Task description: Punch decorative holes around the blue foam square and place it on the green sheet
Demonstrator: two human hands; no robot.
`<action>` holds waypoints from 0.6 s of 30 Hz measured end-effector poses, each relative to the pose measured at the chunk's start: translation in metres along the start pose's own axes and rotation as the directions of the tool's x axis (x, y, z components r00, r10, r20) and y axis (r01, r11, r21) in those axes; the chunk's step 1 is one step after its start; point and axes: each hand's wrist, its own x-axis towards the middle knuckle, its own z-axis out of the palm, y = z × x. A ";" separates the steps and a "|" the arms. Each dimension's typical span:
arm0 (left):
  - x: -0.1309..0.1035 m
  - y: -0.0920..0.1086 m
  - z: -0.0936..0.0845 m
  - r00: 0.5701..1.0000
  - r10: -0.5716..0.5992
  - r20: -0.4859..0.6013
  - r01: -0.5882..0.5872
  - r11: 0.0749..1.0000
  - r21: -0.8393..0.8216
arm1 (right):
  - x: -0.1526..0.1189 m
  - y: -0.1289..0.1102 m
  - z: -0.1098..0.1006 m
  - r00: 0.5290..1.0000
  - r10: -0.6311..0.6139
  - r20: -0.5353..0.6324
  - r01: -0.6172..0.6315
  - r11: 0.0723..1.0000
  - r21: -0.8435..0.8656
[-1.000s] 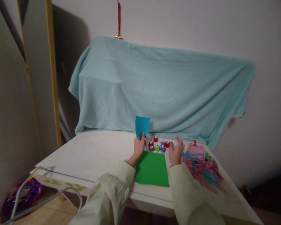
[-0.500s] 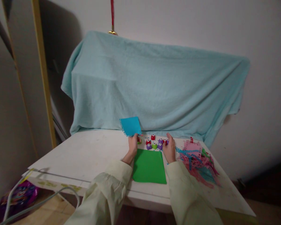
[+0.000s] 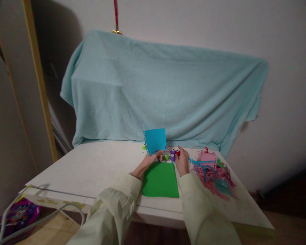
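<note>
Blue paper (image 3: 155,140) swung rightward, pinched in left hand (image 3: 152,159).

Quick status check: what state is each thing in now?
Left hand: closed on the blue sheet.
Blue sheet: held up, holes along its left edge.
Right hand: at the red figure; grip unclear.
Green sheet: lying on the table.
Paper strips: loose, tangled heap.
Light blue cloth: draped, creased.

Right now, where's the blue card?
In the head view, the blue card is just below centre, held up in the left hand, in front of the light-blue cloth and above the green sheet in the picture.
</note>
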 end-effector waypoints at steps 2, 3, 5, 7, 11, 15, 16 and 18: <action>-0.001 0.000 0.001 1.000 0.006 0.016 -0.006 1.000 0.015 | 0.001 0.000 -0.002 1.000 0.012 -0.010 -0.012 1.000 -0.006; -0.001 0.000 0.001 1.000 0.015 0.018 -0.016 1.000 0.020 | 0.001 -0.001 -0.003 1.000 0.016 -0.011 -0.016 1.000 -0.008; -0.002 -0.001 0.002 1.000 0.020 0.013 -0.021 0.999 0.034 | 0.001 -0.003 -0.004 1.000 0.011 -0.005 -0.011 1.000 -0.012; -0.003 -0.003 0.003 1.000 -0.002 0.007 0.002 0.999 0.053 | 0.001 -0.005 -0.005 1.000 -0.010 0.003 0.010 1.000 -0.014; -0.005 -0.005 0.003 0.999 -0.030 0.013 0.029 0.998 0.062 | 0.000 -0.006 -0.005 1.000 -0.031 0.005 0.031 0.999 -0.015; -0.005 -0.004 0.002 0.999 -0.018 0.040 0.015 0.998 0.066 | 0.000 -0.002 -0.002 1.000 -0.016 0.012 0.017 0.999 -0.041; -0.006 -0.003 0.002 0.999 -0.015 0.045 0.011 0.997 0.072 | 0.000 -0.002 -0.002 1.000 -0.009 0.011 0.010 0.999 -0.051; -0.006 0.000 0.003 0.999 -0.008 0.038 0.004 0.995 0.104 | -0.001 -0.001 -0.001 1.000 0.000 0.013 0.001 0.997 -0.073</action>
